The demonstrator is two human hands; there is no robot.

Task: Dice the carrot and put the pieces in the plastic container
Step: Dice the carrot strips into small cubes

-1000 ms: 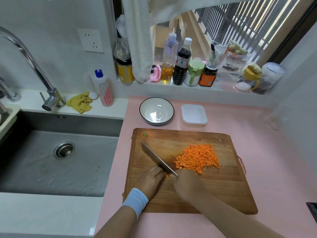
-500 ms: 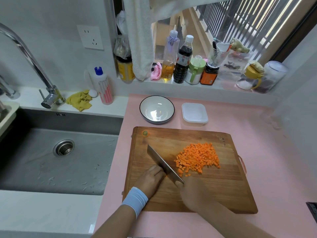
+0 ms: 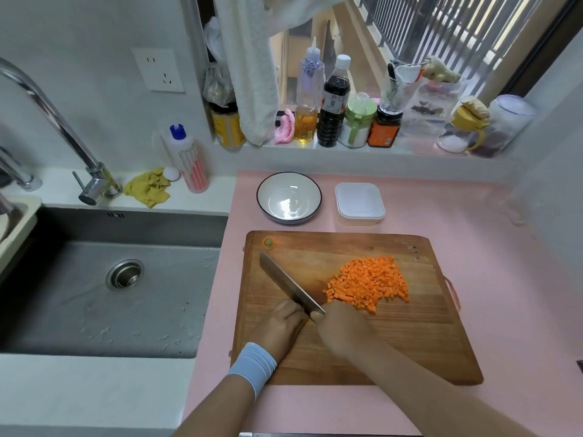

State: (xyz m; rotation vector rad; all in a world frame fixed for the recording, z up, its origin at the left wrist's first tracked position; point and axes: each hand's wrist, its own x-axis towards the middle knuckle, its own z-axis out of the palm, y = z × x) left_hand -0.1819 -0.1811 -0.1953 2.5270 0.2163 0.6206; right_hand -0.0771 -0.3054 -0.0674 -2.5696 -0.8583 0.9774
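A heap of small orange carrot dice (image 3: 369,283) lies on the right half of the wooden cutting board (image 3: 410,342). My right hand (image 3: 344,329) grips the handle of a cleaver (image 3: 287,283), whose blade points up and left across the board. My left hand (image 3: 280,329), with a blue wristband, sits on the board with curled fingers tight against the blade's left side, holding the last carrot bit, which is almost hidden. The white plastic container (image 3: 359,203) stands behind the board, apart from both hands. A cut carrot end (image 3: 268,242) lies at the board's far left corner.
A white bowl (image 3: 288,197) with a dark rim stands left of the container. The steel sink (image 3: 126,279) and faucet (image 3: 94,184) are to the left of the pink counter. Bottles and jars (image 3: 331,105) line the windowsill behind.
The cleaver has shifted slightly right and then back left in short chops beside my left hand. A few more dice lie at the heap's near left edge.
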